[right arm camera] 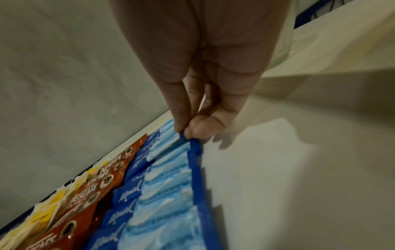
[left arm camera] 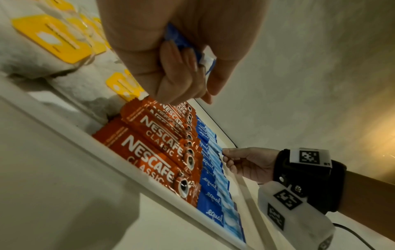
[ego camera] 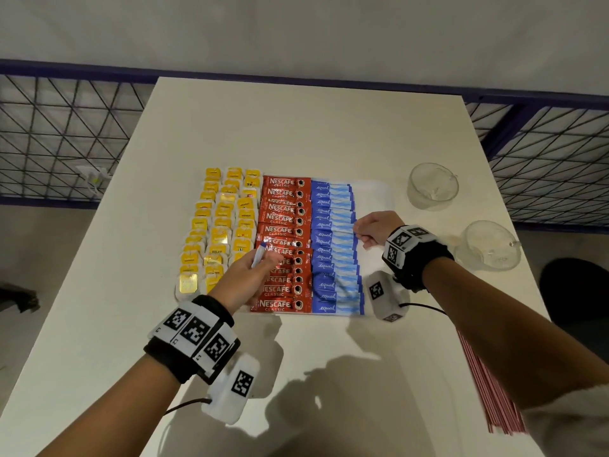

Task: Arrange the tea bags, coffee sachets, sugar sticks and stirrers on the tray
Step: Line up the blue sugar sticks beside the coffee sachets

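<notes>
Tray (ego camera: 374, 188) at frame centre on white tabletop (ego camera: 296, 127) holds three bands: yellow-tagged tea bags (ego camera: 219, 230) left, red Nescafe coffee sachets (ego camera: 285, 245) middle, blue Equal sugar sticks (ego camera: 333, 245) right. Right hand (ego camera: 375, 229) grip narrow, thumb and forefinger pinching the right end of one sugar stick (right arm camera: 181, 136) mid-row. Left hand (ego camera: 253, 272) hovers over the sachets, grip curled round spare blue sugar sticks (left arm camera: 183, 44). Two glass cups (ego camera: 431, 186) right of the tray; red-striped stirrers (ego camera: 487, 390) at lower right tabletop edge.

"NESCAFÉ CLASSIC" on red coffee sachets (ego camera: 284, 245), "equal" on blue sugar sticks (ego camera: 333, 245)
</notes>
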Demonstrator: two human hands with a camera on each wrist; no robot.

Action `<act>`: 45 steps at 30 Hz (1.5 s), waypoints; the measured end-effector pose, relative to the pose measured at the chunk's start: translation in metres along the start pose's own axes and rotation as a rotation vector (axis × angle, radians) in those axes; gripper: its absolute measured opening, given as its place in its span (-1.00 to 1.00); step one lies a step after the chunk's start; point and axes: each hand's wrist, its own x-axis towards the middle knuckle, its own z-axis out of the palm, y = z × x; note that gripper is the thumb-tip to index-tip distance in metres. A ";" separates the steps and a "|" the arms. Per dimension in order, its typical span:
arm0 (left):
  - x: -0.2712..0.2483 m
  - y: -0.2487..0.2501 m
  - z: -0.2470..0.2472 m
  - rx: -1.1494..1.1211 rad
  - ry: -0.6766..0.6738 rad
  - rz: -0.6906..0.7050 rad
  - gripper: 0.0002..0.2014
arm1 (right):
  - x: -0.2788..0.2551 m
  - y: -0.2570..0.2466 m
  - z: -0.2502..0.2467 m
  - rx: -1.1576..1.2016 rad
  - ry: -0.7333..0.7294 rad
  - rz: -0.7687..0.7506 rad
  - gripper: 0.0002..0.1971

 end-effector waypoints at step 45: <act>-0.022 -0.003 0.026 -0.239 -0.149 0.048 -0.81 | -0.115 0.006 -0.001 0.053 -0.309 -0.222 -0.86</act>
